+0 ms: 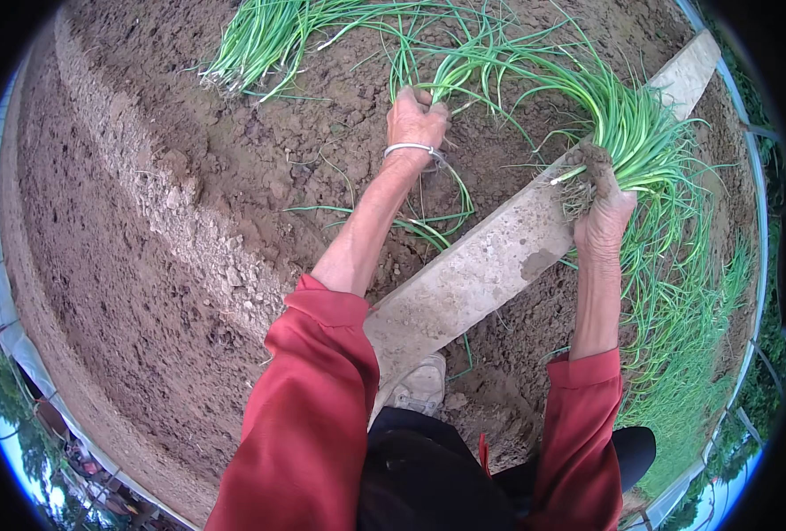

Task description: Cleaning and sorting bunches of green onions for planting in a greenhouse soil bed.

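My right hand [602, 199] grips a thick bunch of green onion seedlings [638, 136] near its roots, above a pale plank [479, 272]. The green leaves fan out away from me and to the right, and thin roots hang below the fingers. Farther left, my left hand [419, 119] is closed around the lower ends of a smaller tuft of green onions [456, 70], low over the brown soil [340, 146]. Its fingertips are partly hidden by the back of the hand. A white band circles the left wrist.
A pile of pulled green onions [267, 46] lies at the far side, white ends towards me. Dense onion plants [685, 372] grow along the right. A crumbly soil ridge [160, 192] runs down the left. My shoe [423, 385] is beside the plank's near end.
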The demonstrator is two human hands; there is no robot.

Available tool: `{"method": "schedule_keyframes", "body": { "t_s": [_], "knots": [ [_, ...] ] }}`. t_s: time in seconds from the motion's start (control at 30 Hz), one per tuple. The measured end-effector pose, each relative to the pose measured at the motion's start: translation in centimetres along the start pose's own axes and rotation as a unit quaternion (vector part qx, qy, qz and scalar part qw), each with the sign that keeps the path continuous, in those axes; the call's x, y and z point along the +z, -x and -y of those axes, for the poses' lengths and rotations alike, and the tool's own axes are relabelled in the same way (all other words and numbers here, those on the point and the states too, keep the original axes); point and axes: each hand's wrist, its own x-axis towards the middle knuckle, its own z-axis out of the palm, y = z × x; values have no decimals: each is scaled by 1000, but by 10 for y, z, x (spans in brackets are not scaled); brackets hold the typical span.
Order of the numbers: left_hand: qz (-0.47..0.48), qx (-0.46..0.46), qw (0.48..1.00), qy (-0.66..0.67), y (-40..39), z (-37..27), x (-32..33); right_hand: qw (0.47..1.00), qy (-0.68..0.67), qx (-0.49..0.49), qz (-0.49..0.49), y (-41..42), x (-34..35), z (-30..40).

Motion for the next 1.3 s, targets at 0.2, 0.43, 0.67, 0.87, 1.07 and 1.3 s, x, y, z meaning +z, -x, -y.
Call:
{"method": "schedule_keyframes", "body": {
  "t_s": [0.2,0.43,0.67,0.87,1.07,1.3],
  "knots": [
    [-225,267,874,339,-45,-76,-87,1000,28,3,-10,-3,-8,-2],
    [-69,78,989,101,-59,-40,-27,1000,24,2,5,-4,-7,-4],
    [-113,144,919,-350,-37,-19,23,1000,-10,16,-1,-2,-5,-2],
    [57,-22,983,-176,-63,-35,-5,1000,10,20,8,-6,-14,-4],
    [89,92,983,130,-69,-39,-3,1000,0,15,3,-2,-8,1],
    [89,37,933,-348,-32,-61,60,1000,15,14,-8,-3,-7,-1]
  ]
}}
